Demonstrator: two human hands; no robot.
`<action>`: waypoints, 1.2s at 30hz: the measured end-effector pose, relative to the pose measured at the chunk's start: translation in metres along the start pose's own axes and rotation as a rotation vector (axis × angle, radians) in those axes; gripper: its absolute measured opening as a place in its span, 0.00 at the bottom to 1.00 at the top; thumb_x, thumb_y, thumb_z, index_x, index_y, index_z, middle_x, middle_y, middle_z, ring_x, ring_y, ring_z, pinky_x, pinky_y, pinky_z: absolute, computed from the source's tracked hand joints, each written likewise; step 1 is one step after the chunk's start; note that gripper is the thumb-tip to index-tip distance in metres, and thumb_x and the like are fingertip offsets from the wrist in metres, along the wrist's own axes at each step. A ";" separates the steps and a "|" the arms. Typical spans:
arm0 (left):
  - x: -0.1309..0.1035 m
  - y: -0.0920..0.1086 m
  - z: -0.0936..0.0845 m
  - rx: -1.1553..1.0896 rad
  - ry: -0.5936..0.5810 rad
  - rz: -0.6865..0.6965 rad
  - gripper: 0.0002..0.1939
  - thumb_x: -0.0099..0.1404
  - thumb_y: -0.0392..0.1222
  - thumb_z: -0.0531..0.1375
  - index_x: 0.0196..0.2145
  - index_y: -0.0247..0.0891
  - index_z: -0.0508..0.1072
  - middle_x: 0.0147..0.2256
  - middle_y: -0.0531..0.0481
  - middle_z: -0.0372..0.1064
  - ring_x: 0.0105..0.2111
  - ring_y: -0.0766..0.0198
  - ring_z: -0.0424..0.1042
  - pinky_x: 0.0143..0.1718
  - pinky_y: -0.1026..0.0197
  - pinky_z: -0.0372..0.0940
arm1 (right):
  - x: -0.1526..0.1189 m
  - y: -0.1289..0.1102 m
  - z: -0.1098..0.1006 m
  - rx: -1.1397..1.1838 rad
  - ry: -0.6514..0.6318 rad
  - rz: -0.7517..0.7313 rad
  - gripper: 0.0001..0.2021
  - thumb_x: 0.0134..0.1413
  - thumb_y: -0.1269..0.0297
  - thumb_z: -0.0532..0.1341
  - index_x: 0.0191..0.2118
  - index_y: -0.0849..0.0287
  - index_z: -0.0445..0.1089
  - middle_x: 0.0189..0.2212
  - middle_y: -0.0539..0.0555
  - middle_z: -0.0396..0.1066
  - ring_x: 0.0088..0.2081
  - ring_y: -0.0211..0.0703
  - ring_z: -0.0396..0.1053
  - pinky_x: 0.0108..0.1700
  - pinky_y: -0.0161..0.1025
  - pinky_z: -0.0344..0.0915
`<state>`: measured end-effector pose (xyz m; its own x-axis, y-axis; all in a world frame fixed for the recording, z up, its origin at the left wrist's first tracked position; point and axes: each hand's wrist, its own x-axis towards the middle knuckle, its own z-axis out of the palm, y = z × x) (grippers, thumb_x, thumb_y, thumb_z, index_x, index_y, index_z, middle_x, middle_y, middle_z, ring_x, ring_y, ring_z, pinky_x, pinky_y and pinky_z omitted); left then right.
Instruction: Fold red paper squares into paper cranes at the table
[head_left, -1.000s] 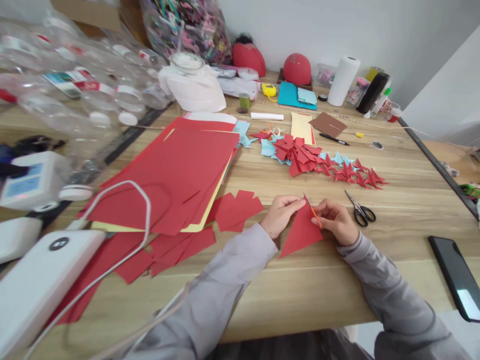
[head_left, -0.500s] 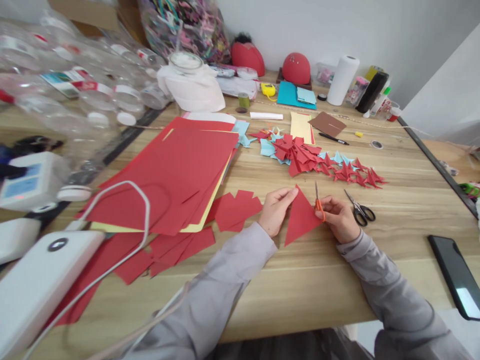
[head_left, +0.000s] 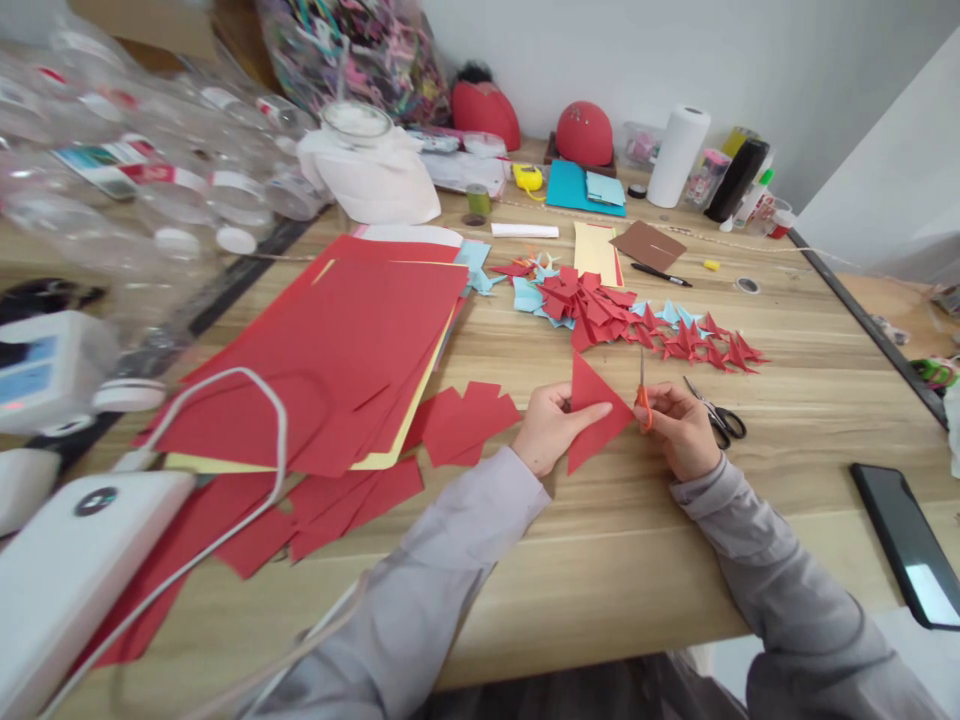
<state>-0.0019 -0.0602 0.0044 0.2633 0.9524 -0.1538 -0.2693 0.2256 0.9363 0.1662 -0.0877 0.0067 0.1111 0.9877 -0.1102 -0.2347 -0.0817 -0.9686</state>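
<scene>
My left hand (head_left: 551,425) pinches a red paper triangle (head_left: 592,388), its thumb lying across the front and the other fingers behind. One corner of the triangle points right, toward my right hand (head_left: 684,430), which is closed on orange-handled scissors (head_left: 643,400) with the blades pointing up and away from me. The scissors are close beside the paper's right corner; whether they touch cannot be told. Black-handled scissors (head_left: 726,425) lie on the table just beyond my right hand. Cut red paper pieces (head_left: 469,425) lie left of my left hand.
A stack of red sheets (head_left: 322,350) covers the left side, with a white power bank (head_left: 90,580) and cable before it. Folded red paper shapes (head_left: 589,305) lie beyond my hands. Plastic bottles (head_left: 172,195) crowd the far left. A phone (head_left: 904,540) lies at right.
My left hand has shifted its grip from the triangle's upper edge to its middle, thumb now across it. The triangle has turned slightly, and the scissors sit a little right of it.
</scene>
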 end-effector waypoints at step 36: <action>0.004 0.008 -0.004 -0.059 0.129 0.032 0.13 0.41 0.43 0.70 0.24 0.33 0.75 0.22 0.51 0.72 0.21 0.66 0.69 0.25 0.62 0.67 | 0.000 -0.013 -0.007 -0.193 -0.230 0.082 0.14 0.28 0.67 0.72 0.27 0.60 0.71 0.17 0.46 0.68 0.19 0.32 0.62 0.21 0.32 0.60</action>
<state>-0.0069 -0.0538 0.0097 0.1339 0.9768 -0.1668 -0.3305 0.2027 0.9218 0.1755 -0.0879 0.0173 -0.1274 0.9793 -0.1575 -0.0440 -0.1642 -0.9854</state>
